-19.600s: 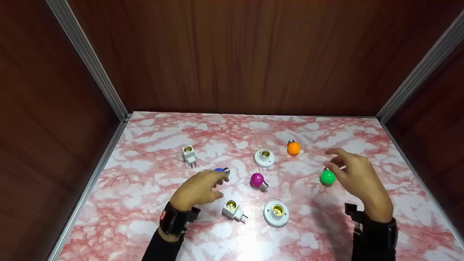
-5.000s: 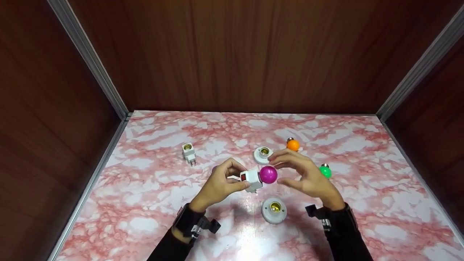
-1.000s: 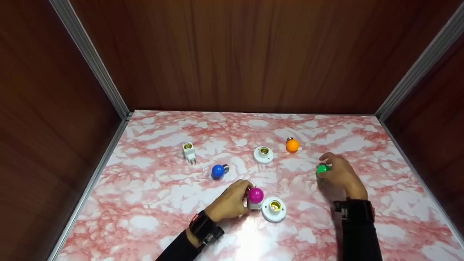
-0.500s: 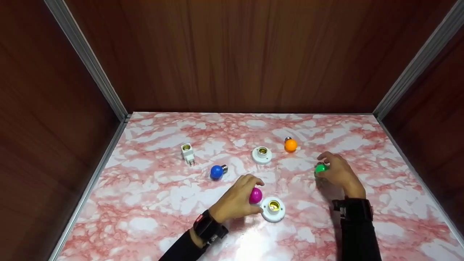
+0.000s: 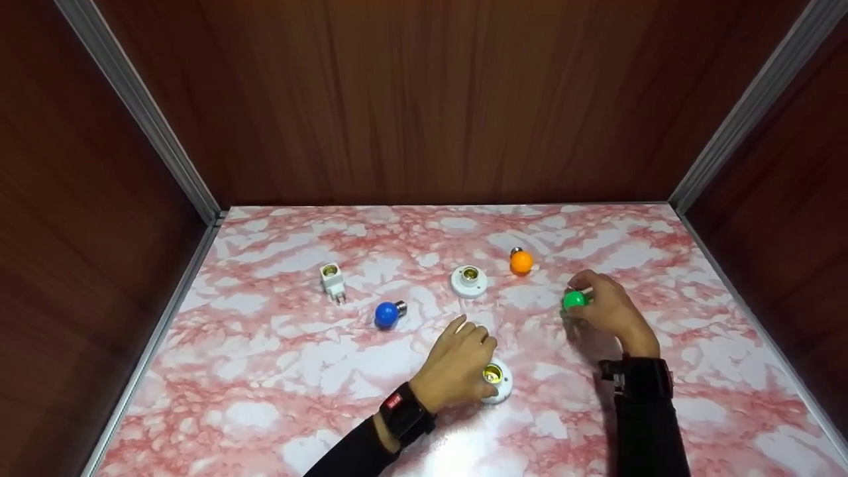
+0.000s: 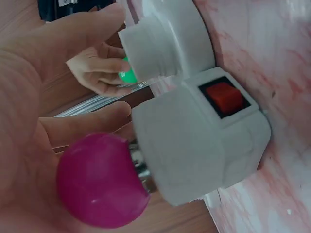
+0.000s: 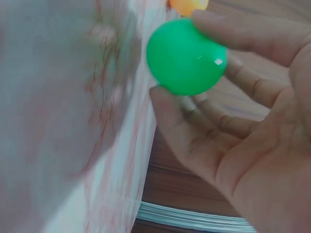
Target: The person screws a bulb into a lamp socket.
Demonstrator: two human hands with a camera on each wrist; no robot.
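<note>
My left hand (image 5: 457, 368) hovers with spread, slightly bent fingers over the near round white lamp holder (image 5: 501, 391). The left wrist view shows the holder's collar between thumb and fingers, apart from them as far as I can see. Under the palm stands a white plug-in socket (image 6: 194, 141) with a red switch, a magenta bulb (image 6: 99, 182) fitted in it; the hand hides both in the head view. My right hand (image 5: 613, 311) pinches a green bulb (image 7: 184, 58) between thumb and fingers, at the right of the table.
A blue bulb (image 5: 386, 315) lies left of centre, and another white plug-in socket (image 5: 332, 281) further left. A second round lamp holder (image 5: 469, 283) stands behind, with an orange bulb (image 5: 521, 262) to its right. Brown panels (image 5: 424, 99) enclose the marbled table (image 5: 265, 371).
The left hand has let go of the socket with the magenta bulb and moved right over the near lamp holder. The right hand stays at the green bulb; the view has shifted slightly.
</note>
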